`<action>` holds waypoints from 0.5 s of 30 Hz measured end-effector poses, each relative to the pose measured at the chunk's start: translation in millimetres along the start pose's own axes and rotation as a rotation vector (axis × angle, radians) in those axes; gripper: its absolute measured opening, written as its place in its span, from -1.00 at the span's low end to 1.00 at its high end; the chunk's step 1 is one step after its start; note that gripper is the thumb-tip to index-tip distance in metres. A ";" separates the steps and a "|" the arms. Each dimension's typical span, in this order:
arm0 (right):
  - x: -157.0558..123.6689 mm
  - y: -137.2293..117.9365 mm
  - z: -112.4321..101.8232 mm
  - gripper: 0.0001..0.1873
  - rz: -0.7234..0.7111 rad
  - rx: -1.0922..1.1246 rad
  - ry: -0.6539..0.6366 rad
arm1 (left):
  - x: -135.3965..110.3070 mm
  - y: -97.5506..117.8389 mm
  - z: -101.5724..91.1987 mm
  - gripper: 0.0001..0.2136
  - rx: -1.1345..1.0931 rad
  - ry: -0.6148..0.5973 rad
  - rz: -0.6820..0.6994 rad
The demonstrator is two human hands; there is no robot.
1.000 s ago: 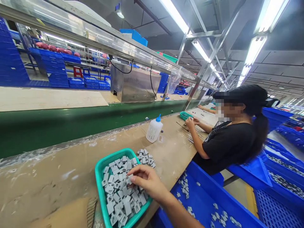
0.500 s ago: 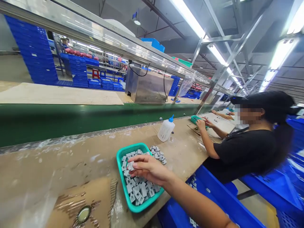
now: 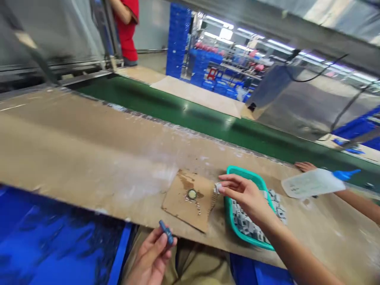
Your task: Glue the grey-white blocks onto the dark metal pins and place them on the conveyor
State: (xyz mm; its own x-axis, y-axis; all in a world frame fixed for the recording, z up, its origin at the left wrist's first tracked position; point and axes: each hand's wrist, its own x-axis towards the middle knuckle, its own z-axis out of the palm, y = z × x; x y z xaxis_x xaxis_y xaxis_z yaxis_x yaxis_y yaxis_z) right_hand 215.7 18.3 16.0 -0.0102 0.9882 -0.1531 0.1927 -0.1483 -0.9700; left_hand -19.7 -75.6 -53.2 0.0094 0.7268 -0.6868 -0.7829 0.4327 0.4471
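My right hand (image 3: 245,196) pinches a small grey plastic block (image 3: 217,188) just left of the teal basket (image 3: 265,183). That basket holds many similar grey blocks (image 3: 245,221), and more lie on the table beyond its right side. Low in the view, my left hand (image 3: 154,255) grips a small dark blue plastic part (image 3: 166,232) between thumb and fingers, off the table's front edge. Between the two hands lies a cardboard piece (image 3: 181,204) with wet-looking stains. On it sits a small round cap (image 3: 191,194) with pale contents.
Right of the basket is a white squeeze bottle (image 3: 311,183) with a blue nozzle. A co-worker's hand (image 3: 305,166) rests behind it. A green conveyor belt (image 3: 178,105) runs beyond the table (image 3: 118,158). At lower left, a blue bin (image 3: 56,233) holds dark parts.
My view has swung left and down. My right hand has lifted the grey block out over the basket's left side. My left hand with the blue part has come into view.
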 end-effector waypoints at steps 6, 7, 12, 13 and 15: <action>3.9 6.4 27.3 -0.81 -0.306 -0.554 -0.127 | -1.9 3.9 5.5 -0.62 -0.111 0.014 -0.030; 5.1 7.3 32.2 -0.84 -0.337 -0.612 -0.151 | -1.8 3.4 4.6 -0.61 -0.122 0.039 -0.034; 16.7 16.6 50.9 -0.93 -0.429 -0.741 -0.209 | -0.5 1.5 2.7 -0.62 -0.163 0.079 0.011; 19.3 19.5 53.1 -0.93 -0.437 -0.754 -0.216 | -0.4 1.6 2.7 -0.63 -0.161 0.065 0.019; 23.3 24.6 56.1 -0.93 -0.443 -0.771 -0.228 | -0.8 2.3 2.8 -0.64 -0.143 0.029 0.023</action>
State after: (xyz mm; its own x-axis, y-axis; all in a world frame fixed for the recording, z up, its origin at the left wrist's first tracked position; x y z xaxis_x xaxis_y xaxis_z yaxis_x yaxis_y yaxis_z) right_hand 165.2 35.4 -22.0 -0.4166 0.9046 0.0901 0.7254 0.3905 -0.5669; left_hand -19.7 -73.7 -50.0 -0.0261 0.7192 -0.6943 -0.8631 0.3342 0.3785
